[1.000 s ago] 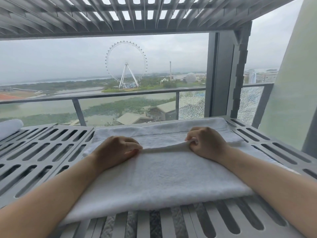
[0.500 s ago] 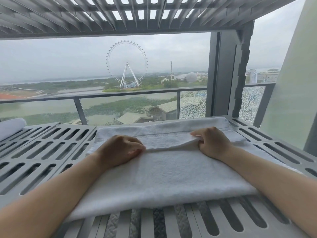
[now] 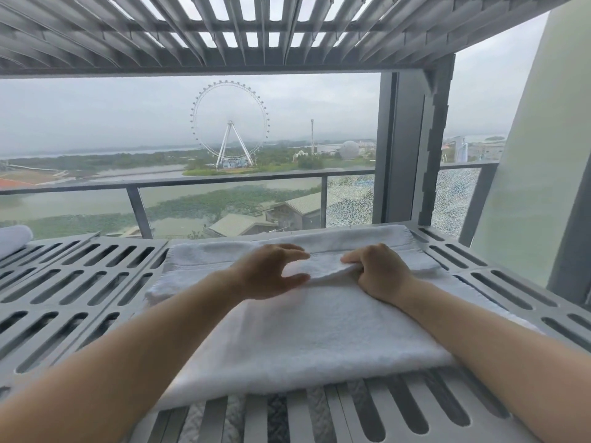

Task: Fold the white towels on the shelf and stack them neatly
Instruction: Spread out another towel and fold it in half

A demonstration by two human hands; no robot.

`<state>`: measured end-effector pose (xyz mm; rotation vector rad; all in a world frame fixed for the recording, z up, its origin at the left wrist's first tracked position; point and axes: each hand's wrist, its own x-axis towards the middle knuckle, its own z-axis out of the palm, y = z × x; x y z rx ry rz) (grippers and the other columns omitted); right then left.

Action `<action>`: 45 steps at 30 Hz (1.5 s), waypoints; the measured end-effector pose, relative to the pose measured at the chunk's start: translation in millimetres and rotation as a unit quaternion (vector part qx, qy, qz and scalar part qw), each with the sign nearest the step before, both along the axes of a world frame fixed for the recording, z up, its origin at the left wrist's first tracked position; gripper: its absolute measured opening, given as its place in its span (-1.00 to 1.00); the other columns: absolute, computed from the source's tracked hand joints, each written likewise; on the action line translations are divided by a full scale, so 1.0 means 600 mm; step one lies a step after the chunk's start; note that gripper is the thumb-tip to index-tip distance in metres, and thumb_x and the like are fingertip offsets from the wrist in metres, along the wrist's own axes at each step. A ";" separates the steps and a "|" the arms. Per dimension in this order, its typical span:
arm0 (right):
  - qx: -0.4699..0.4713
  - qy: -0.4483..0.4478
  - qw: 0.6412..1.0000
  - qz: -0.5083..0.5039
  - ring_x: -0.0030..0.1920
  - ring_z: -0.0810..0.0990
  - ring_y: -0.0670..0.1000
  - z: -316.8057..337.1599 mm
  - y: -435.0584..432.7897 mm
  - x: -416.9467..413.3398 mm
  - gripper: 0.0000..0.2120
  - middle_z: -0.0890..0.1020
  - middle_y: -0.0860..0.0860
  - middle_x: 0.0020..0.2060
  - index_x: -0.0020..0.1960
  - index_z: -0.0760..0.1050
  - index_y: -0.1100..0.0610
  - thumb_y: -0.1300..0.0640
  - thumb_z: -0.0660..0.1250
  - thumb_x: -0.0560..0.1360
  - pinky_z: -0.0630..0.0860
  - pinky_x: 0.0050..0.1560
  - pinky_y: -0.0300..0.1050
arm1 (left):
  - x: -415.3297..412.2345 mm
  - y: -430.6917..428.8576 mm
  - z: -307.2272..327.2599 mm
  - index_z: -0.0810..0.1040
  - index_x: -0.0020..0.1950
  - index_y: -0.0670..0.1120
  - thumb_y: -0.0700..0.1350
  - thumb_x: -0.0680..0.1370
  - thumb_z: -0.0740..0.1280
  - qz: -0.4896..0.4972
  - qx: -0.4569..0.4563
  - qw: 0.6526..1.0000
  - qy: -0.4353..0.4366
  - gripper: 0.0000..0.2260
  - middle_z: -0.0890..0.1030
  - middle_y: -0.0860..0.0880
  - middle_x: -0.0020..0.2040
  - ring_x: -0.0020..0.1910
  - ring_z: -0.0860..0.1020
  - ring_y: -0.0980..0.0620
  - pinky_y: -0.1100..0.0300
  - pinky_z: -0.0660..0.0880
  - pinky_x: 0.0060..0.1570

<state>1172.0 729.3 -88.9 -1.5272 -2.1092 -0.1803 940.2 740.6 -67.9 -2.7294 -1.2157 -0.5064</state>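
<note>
- Grey slotted plastic shelf (image 3: 80, 282) fills the lower view, with a second slatted shelf (image 3: 224, 33) of the same kind overhead.
- White towel (image 3: 303, 340) lies flat on the middle of the lower shelf, its near layer folded over and the fold's free edge running across between the two hands; a further strip of it reaches towards the shelf's back edge.
- Left hand (image 3: 268, 273) is at that folded edge with thumb and fingers spread apart in a loose C, gripping nothing; whether it touches the cloth I cannot tell.
- Right hand (image 3: 380, 271) has its fingers curled under and pinches the folded edge, thumb pointing left on top.
- Rolled white towel (image 3: 14, 238) sits at the shelf's far left, well apart.
- Beyond the glass, a balcony railing (image 3: 192, 183) and a distant Ferris wheel (image 3: 230, 123).
</note>
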 end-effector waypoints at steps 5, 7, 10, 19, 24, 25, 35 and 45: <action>-0.035 -0.043 0.998 -0.030 0.00 0.57 0.16 0.008 0.003 0.027 -0.71 0.65 0.11 -0.14 -0.14 0.58 0.15 0.37 0.14 0.31 0.50 -0.09 -0.10 | 0.091 0.018 -0.024 0.07 0.52 0.00 0.20 0.59 0.03 0.035 -0.106 0.993 0.049 -0.45 0.06 0.04 0.54 0.51 0.00 0.10 0.04 -0.02 0.48; -0.065 -0.053 0.995 -0.050 -0.01 0.55 0.15 0.010 0.005 0.049 -0.75 0.63 0.12 -0.16 -0.19 0.52 0.16 0.38 0.12 0.32 0.45 -0.14 -0.14 | 0.091 0.024 -0.041 -0.01 0.52 0.04 0.21 0.59 -0.04 0.048 -0.115 0.989 0.085 -0.46 0.00 0.06 0.54 0.51 -0.05 0.12 0.01 -0.07 0.48; -0.091 -0.048 0.994 -0.047 0.10 0.53 0.15 0.014 0.002 0.069 -0.63 0.64 0.12 -0.01 -0.02 0.57 0.12 0.39 0.10 0.37 0.45 0.06 -0.11 | 0.088 0.028 -0.049 -0.04 0.52 0.07 0.22 0.59 -0.07 0.046 -0.118 0.988 0.090 -0.47 -0.02 0.08 0.54 0.51 -0.06 0.13 0.06 -0.10 0.48; -0.154 0.063 0.985 0.038 0.12 0.52 0.01 0.040 0.010 0.025 -0.65 0.61 -0.02 0.11 0.11 0.58 0.07 0.27 0.10 0.49 0.38 0.15 -0.14 | 0.084 0.034 -0.013 0.14 0.50 -0.10 0.05 0.65 -0.05 0.026 -0.190 0.981 -0.014 -0.55 0.11 -0.02 0.53 0.50 0.04 0.10 0.33 -0.09 0.36; -0.195 -0.048 0.979 0.045 0.40 0.27 0.08 0.035 0.087 -0.054 -0.58 0.32 0.09 0.42 0.38 0.31 0.14 0.02 -0.03 0.60 0.17 0.41 -0.01 | 0.057 0.089 0.012 0.13 0.51 -0.08 0.01 0.65 -0.04 0.100 -0.137 0.985 0.035 -0.57 0.12 -0.02 0.53 0.50 0.04 0.07 0.13 -0.06 0.47; -0.208 -0.071 0.974 0.056 0.46 0.15 0.04 0.027 0.103 -0.061 -0.56 0.21 0.05 0.47 0.44 0.22 0.09 -0.02 -0.05 0.61 0.05 0.46 -0.01 | 0.052 0.098 0.003 0.09 0.51 -0.04 0.03 0.64 -0.05 0.115 -0.133 0.983 0.061 -0.56 0.09 0.00 0.54 0.51 0.01 0.07 0.05 -0.05 0.48; -0.236 -0.100 0.966 -0.034 0.50 -0.17 -0.01 -0.010 0.160 -0.004 -0.40 -0.10 -0.12 0.52 0.47 -0.13 -0.20 -0.34 -0.11 0.49 -0.26 0.40 0.21 | 0.037 0.113 -0.034 -0.10 0.51 0.14 0.18 0.60 -0.11 0.169 -0.161 0.966 0.111 -0.51 -0.14 0.10 0.54 0.51 -0.14 0.06 -0.14 -0.21 0.44; -0.229 -0.070 0.971 0.008 0.50 -0.09 -0.03 -0.008 0.165 0.059 -0.49 -0.03 -0.01 0.52 0.51 -0.06 -0.02 -0.08 -0.09 0.58 -0.17 0.48 -0.04 | 0.152 0.136 -0.045 -0.13 0.53 -0.01 0.25 0.57 -0.14 0.137 -0.149 0.976 0.076 -0.41 -0.11 0.08 0.54 0.51 -0.12 0.13 -0.15 -0.11 0.45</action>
